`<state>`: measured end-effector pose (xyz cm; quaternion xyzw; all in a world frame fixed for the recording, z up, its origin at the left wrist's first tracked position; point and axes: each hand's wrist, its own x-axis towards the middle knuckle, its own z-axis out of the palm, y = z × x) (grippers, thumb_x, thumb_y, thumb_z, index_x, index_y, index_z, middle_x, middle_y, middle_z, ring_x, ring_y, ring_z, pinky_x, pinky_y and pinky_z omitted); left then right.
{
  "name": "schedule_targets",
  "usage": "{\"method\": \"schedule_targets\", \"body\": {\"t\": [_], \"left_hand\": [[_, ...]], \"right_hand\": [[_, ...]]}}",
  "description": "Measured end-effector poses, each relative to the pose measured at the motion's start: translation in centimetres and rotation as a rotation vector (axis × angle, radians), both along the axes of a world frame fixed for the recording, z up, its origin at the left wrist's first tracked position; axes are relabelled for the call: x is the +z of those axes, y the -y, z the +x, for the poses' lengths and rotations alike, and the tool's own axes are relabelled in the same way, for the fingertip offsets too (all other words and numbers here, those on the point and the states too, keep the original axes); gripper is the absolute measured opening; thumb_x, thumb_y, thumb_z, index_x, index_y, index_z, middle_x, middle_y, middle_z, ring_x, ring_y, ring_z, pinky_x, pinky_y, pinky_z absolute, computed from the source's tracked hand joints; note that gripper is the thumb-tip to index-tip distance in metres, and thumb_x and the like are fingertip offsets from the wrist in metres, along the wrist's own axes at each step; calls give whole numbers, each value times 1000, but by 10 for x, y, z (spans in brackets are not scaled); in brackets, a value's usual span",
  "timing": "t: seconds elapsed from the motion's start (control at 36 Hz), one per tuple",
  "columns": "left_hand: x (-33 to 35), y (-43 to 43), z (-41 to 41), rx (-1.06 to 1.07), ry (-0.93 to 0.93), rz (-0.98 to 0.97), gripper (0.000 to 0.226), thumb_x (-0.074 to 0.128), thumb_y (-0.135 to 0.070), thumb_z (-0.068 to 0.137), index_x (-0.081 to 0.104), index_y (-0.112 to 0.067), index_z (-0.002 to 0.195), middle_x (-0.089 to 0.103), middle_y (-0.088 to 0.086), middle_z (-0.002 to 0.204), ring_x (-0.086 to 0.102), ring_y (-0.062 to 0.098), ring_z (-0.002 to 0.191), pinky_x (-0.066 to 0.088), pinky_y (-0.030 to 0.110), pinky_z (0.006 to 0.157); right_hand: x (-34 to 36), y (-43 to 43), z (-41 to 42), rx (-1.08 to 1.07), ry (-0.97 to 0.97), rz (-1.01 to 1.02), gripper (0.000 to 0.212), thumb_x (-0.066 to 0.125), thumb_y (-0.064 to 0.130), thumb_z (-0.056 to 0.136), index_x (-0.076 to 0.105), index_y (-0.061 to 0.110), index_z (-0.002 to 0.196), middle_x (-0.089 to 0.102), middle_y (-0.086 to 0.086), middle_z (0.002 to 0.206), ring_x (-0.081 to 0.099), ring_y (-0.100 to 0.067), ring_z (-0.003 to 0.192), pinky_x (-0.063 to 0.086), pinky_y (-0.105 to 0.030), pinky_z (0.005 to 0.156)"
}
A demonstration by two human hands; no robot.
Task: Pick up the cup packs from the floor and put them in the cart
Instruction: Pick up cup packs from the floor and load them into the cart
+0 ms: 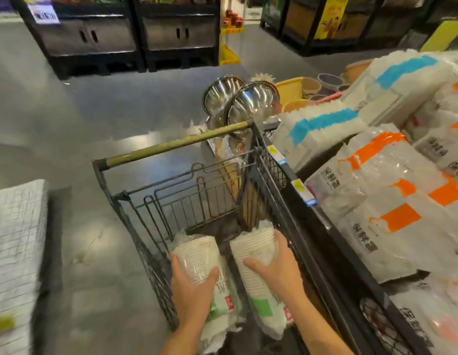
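Two packs of stacked white paper cups in clear plastic wrap are held over the basket of a dark wire shopping cart (135, 216). My left hand (194, 288) grips the left cup pack (197, 254) from below, thumb on its right side. Around the right cup pack (256, 249), my right hand (279, 267) is wrapped, fingers on its right side and thumb across its front. Both packs point away from me, their far ends inside the cart's walls. Green and red labels show on the near ends.
The cart has an olive handle bar (176, 143) at its far end. Steel bowls (251, 101) stand beyond it. Shelves at right hold wrapped packs with orange (391, 190) and blue (322, 124) marks. A white bundle (15, 239) lies at left. Grey floor stretches left of the cart.
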<state>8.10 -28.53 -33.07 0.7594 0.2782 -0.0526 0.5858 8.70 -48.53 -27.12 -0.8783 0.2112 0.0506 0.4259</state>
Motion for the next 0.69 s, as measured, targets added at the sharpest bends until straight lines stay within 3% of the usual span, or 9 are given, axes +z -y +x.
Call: {"method": "schedule_targets", "body": {"t": [0.14, 0.25, 0.33, 0.53, 0.69], "left_hand": [[-48, -1, 27, 27, -164, 210, 117, 88, -47, 66, 17, -30, 156, 45, 10, 149, 47, 32, 134, 44, 50, 108], [-84, -8, 31, 34, -288, 230, 118, 84, -47, 71, 4, -42, 157, 31, 7, 156, 34, 31, 142, 36, 52, 113], [-102, -12, 33, 45, -332, 231, 120, 85, -48, 70, 4, -39, 158, 28, 6, 159, 29, 28, 145, 31, 47, 117], [-128, -11, 49, 5, -401, 315, 121, 84, -53, 66, 2, -47, 154, 29, 6, 157, 37, 33, 138, 38, 50, 108], [-138, 0, 47, -145, -534, 403, 114, 75, -60, 74, -4, -44, 154, 7, 8, 165, 10, 28, 149, 23, 48, 118]], "right_hand": [[-57, -7, 42, -6, -142, -23, 115, 86, 63, 64, 24, 34, 156, 55, 1, 143, 57, -21, 128, 51, -43, 99], [-101, -15, 66, 5, -258, -27, 121, 83, 67, 67, 17, 30, 161, 43, -1, 157, 44, -25, 142, 45, -47, 109], [-129, -19, 73, 4, -299, -42, 122, 83, 69, 65, 17, 30, 161, 46, -2, 155, 48, -26, 139, 49, -48, 106], [-166, -23, 90, -26, -450, -34, 125, 78, 76, 64, 9, 37, 160, 50, -6, 152, 52, -32, 135, 48, -52, 104], [-178, -18, 88, 54, -445, -41, 112, 80, 60, 78, 14, 31, 163, 49, -3, 154, 50, -29, 138, 47, -47, 107]]}}
